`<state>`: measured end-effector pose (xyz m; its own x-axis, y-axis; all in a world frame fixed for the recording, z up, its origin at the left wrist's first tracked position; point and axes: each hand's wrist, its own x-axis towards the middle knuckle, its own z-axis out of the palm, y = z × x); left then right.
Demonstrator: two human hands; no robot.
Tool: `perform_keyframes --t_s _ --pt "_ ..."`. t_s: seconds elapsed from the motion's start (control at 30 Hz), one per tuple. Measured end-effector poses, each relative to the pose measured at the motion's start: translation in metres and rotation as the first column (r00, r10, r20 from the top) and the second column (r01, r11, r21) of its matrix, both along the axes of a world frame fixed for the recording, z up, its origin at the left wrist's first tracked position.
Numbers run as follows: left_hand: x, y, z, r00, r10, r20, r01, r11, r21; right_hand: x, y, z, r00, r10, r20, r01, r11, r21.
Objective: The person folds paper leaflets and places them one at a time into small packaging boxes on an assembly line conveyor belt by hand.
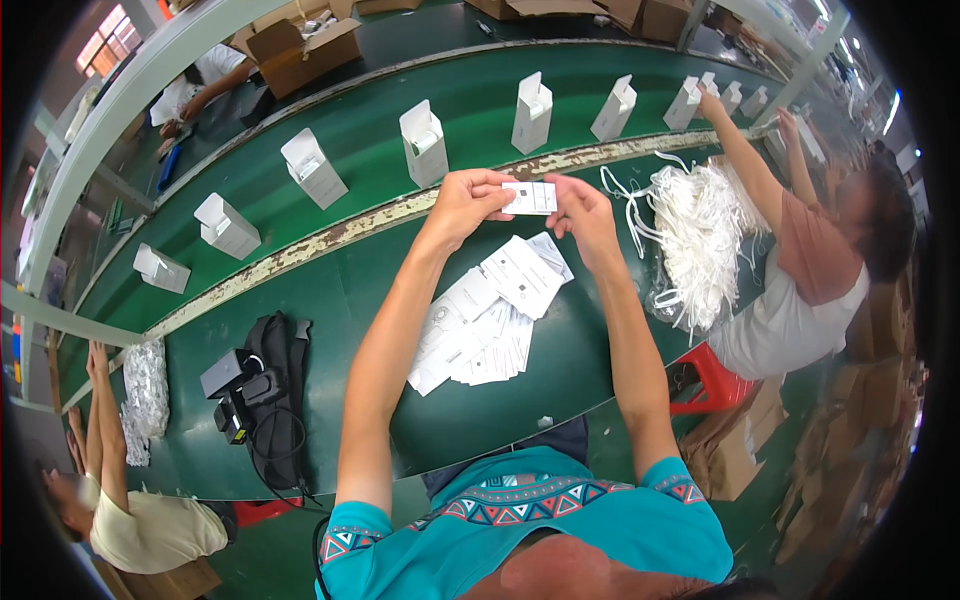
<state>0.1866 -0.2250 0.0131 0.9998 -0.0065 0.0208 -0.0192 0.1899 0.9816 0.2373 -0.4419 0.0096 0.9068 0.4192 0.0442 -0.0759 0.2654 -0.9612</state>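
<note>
Left hand (462,208) pinches a white leaflet (530,198), upper centre of frame; right hand (585,215) at its right edge — can't tell if it grips. Risk: weak pinch drops it onto the loose leaflet pile (520,275), centre — overlapping sheets could slide.

A factory packing line: open white boxes (533,125) stand spaced along a green conveyor belt (372,165), co-workers (790,325) occupy both sides, and cardboard cartons (305,62) lie beyond.

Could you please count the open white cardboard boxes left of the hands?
4, on the green belt: leftmost white box, second box, third box, fourth box nearest the left hand.
</note>
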Motion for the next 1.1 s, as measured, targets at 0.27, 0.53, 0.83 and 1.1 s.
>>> perform_keyframes --t_s 0.27,0.53,0.83,1.1 --pt "0.001 0.033 -0.006 0.83 0.398 0.39 -0.55 0.701 0.454 0.031 0.081 0.041 0.76 -0.095 0.643 0.144 0.989 -0.024" --pt "0.001 0.049 -0.015 0.681 0.542 0.492 -0.609 0.046 0.792 0.062 0.177 0.07 -0.012 0.325 0.946 0.269 0.912 -0.31" --pt "-0.006 0.069 -0.011 0.583 0.566 0.583 -0.699 -0.017 0.715 0.054 0.207 0.042 -0.199 0.428 0.882 0.458 0.836 -0.302" --pt "-0.011 0.077 -0.005 0.565 0.609 0.557 -0.688 -0.026 0.726 0.029 0.198 0.04 -0.075 0.387 0.919 0.434 0.842 -0.32"
